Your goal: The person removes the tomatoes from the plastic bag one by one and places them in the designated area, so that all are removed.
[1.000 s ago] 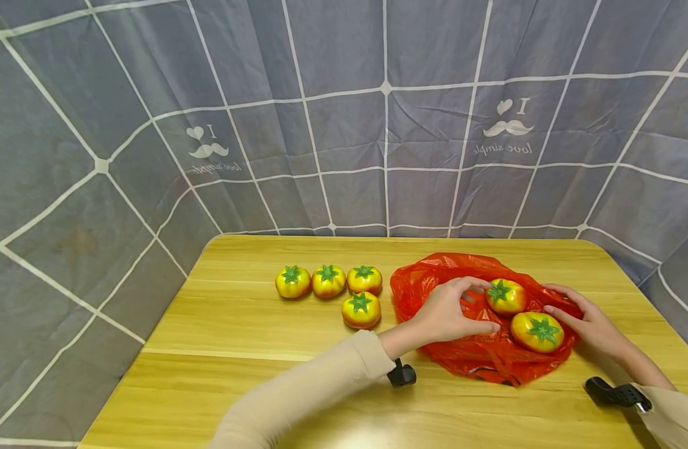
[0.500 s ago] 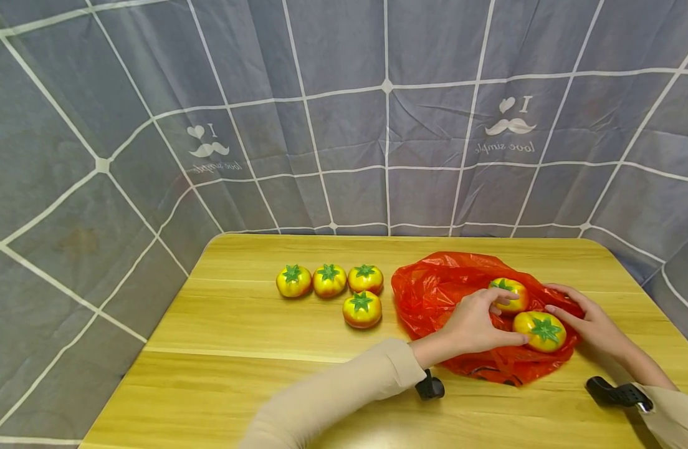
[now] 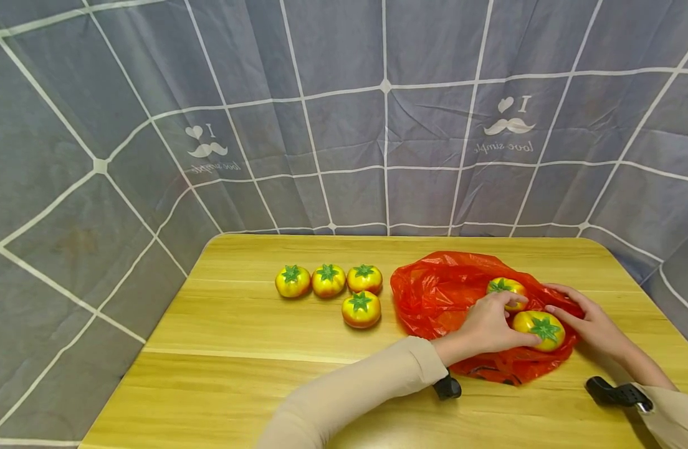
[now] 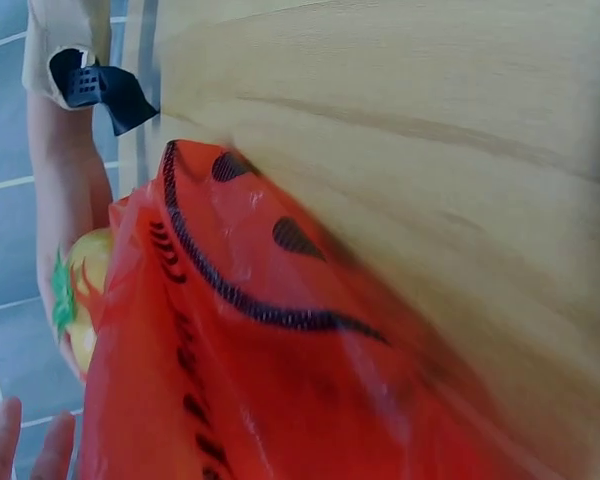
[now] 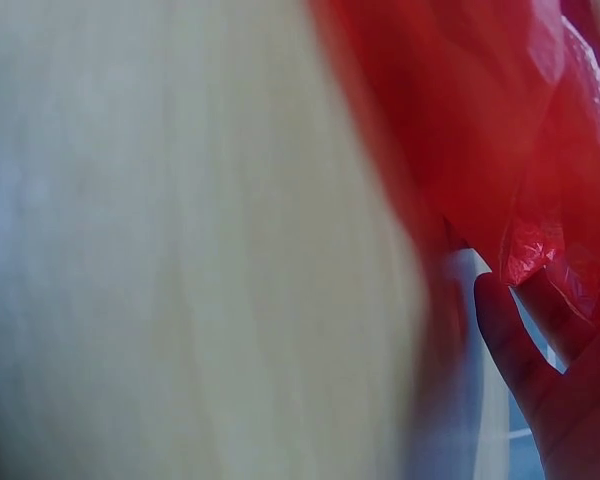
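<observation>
A red plastic bag [image 3: 434,293] lies spread on the table, with two yellow-and-red tomatoes at its right part. My left hand [image 3: 490,324] reaches over it from the left. Its thumb meets the left side of the nearer tomato [image 3: 548,333], while its fingers lie over the farther tomato [image 3: 498,284] and partly cover it. At the bag's right edge my right hand [image 3: 596,327] grips the plastic between thumb and fingers. The left wrist view has the bag's printed side [image 4: 280,270] and loosely spread left fingertips. Red film partly covers the right hand [image 5: 580,400] in the right wrist view.
Left of the bag stand several more tomatoes, three in a row [image 3: 328,281] and one in front [image 3: 361,310]. The wooden table [image 3: 237,337] meets a grey checked curtain [image 3: 344,125] at its back edge. Both wrists wear black bands [image 3: 619,394].
My left hand has moved right from the bag's middle, bringing its thumb to the nearer tomato and its fingers over the farther one. The right hand keeps its place.
</observation>
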`<state>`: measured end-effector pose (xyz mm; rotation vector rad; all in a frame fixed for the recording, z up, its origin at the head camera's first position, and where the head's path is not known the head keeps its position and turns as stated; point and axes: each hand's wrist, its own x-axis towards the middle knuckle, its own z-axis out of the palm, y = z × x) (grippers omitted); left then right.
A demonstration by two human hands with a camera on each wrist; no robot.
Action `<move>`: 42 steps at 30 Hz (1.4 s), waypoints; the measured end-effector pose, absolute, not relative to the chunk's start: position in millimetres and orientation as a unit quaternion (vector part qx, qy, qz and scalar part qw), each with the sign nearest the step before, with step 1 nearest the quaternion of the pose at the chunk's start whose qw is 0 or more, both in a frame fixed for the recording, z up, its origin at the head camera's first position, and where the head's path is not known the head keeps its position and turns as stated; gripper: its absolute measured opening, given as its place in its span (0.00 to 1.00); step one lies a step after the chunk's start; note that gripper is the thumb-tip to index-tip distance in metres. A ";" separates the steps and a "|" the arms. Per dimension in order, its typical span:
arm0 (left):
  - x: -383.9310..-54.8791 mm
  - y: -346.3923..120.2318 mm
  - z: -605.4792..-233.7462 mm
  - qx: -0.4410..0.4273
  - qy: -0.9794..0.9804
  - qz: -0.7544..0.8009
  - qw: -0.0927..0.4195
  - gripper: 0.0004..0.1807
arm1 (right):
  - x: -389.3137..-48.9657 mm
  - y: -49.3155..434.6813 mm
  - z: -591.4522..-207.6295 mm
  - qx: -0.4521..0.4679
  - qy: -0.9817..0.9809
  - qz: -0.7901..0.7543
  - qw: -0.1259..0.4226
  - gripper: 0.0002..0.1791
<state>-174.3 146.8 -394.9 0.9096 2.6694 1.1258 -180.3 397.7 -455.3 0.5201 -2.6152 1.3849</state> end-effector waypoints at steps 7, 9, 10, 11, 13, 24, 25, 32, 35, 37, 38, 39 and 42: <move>-172.3 158.0 -397.7 0.278 0.902 0.328 0.028 0.34 | -181.2 399.2 -456.1 0.171 -0.873 0.453 0.064 0.25; -172.2 160.3 -399.4 0.274 0.907 0.320 0.024 0.35 | -181.4 398.8 -455.9 0.171 -0.874 0.451 0.065 0.25; -172.4 161.4 -400.6 0.273 0.908 0.317 0.023 0.35 | -181.3 398.7 -455.7 0.170 -0.874 0.452 0.064 0.25; -172.4 162.5 -401.7 0.273 0.909 0.314 0.023 0.35 | -181.2 398.5 -455.6 0.169 -0.873 0.454 0.062 0.25; -173.4 164.4 -404.0 0.274 0.910 0.310 0.023 0.35 | -181.0 398.0 -454.9 0.167 -0.872 0.456 0.061 0.25; -174.4 167.2 -411.0 0.270 0.912 0.307 0.024 0.34 | -181.9 398.5 -455.1 0.166 -0.869 0.463 0.056 0.25; -174.3 167.6 -411.6 0.269 0.913 0.307 0.024 0.34 | -181.8 398.4 -455.2 0.166 -0.870 0.461 0.056 0.25; -174.9 168.9 -414.2 0.255 0.914 0.314 0.034 0.34 | -180.3 397.6 -454.8 0.157 -0.874 0.456 0.056 0.25; -174.4 168.8 -415.1 0.246 0.915 0.316 0.045 0.34 | -180.2 397.7 -455.0 0.160 -0.871 0.460 0.058 0.25; -173.5 168.9 -415.9 0.241 0.917 0.315 0.052 0.34 | -180.8 398.4 -456.1 0.163 -0.869 0.464 0.060 0.25; -173.2 169.0 -416.7 0.238 0.917 0.315 0.053 0.34 | -180.9 398.5 -456.1 0.165 -0.868 0.465 0.061 0.25; -172.9 169.4 -417.4 0.237 0.918 0.314 0.052 0.34 | -181.1 398.6 -456.4 0.167 -0.866 0.467 0.062 0.25; -171.3 170.4 -418.7 0.231 0.921 0.309 0.044 0.34 | -181.2 398.3 -456.3 0.169 -0.865 0.467 0.063 0.25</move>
